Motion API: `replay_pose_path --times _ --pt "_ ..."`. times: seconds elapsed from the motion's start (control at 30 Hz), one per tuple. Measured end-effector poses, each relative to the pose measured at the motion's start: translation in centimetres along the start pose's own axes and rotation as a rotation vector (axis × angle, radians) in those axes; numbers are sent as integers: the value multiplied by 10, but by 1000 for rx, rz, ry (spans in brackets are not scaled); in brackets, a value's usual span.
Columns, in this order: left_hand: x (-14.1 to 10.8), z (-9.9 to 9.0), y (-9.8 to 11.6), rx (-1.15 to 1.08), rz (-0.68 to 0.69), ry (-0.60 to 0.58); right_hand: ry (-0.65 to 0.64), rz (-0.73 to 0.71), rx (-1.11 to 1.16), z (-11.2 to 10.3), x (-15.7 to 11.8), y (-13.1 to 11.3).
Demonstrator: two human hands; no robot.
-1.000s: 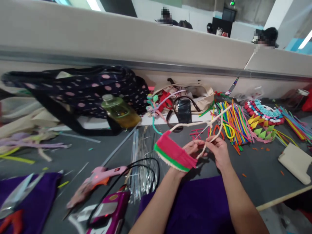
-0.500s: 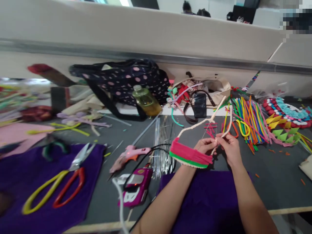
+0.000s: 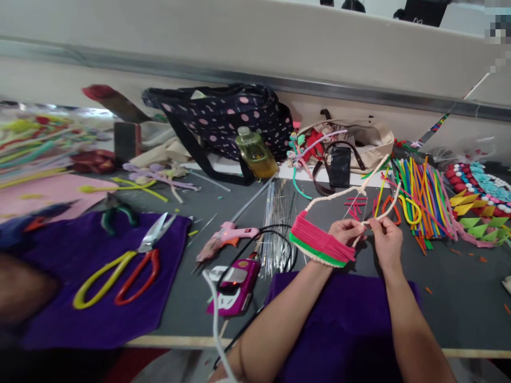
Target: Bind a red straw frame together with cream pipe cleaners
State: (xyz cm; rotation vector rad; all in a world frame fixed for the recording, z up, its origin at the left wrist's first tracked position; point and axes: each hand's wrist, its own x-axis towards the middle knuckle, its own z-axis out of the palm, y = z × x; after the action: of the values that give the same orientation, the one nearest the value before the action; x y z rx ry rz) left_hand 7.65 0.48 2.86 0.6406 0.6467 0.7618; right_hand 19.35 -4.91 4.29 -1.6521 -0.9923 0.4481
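My left hand point(image 3: 346, 233) pinches a cream pipe cleaner point(image 3: 337, 196) bent into a loop. My right hand point(image 3: 386, 239) is closed on the same cream strand a little to the right, and its loose end curves upward past the fingers. A band of pink pipe cleaners point(image 3: 317, 234), edged in green and cream, hangs from the loop above my left wrist. Thin wires cross inside the loop, and small pink pieces point(image 3: 354, 206) lie on the table behind it. My fingertips partly hide the spot where the strand is gripped.
A pink glue gun point(image 3: 225, 236) and a magenta device point(image 3: 235, 290) with cables lie left of my forearm. Large scissors point(image 3: 149, 250) rest on purple cloth point(image 3: 131, 319), near another person's blurred hand point(image 3: 24, 290). Colourful pipe cleaners point(image 3: 425, 197) are bundled at right; a bottle point(image 3: 257, 154) leans on a bag.
The view has shifted, so the table things appear further right. My right hand has drawn slightly away from my left along the cream strand, which now lies flatter. More of the other person's hand shows.
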Motion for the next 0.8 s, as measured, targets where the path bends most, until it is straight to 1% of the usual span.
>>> replay_pose_path --times 0.07,0.13,0.23,0.3,0.37,0.43,0.5,0.57,0.7,0.8 --pt "2 0 -2 -36 8 37 15 -46 -49 1 -1 0" --pt "1 1 -3 -54 20 65 46 -129 -97 3 -3 1" --pt "-1 3 -1 -45 37 77 123 -302 -183 5 -7 2" --pt "-1 4 0 -21 46 78 151 -424 -239 6 -9 3" --pt "-1 4 -1 9 44 71 146 -539 -274 5 -9 3" --pt "-1 4 -1 26 27 45 123 -615 -285 3 -8 4" --pt "0 3 0 28 12 7 100 -626 -278 2 -7 4" --pt "1 3 2 26 10 -18 82 -589 -259 2 -6 3" --pt "2 1 6 14 -15 -21 66 -465 -178 4 -7 -1" --pt "3 -1 7 38 -55 12 115 -336 -32 4 -12 -10"
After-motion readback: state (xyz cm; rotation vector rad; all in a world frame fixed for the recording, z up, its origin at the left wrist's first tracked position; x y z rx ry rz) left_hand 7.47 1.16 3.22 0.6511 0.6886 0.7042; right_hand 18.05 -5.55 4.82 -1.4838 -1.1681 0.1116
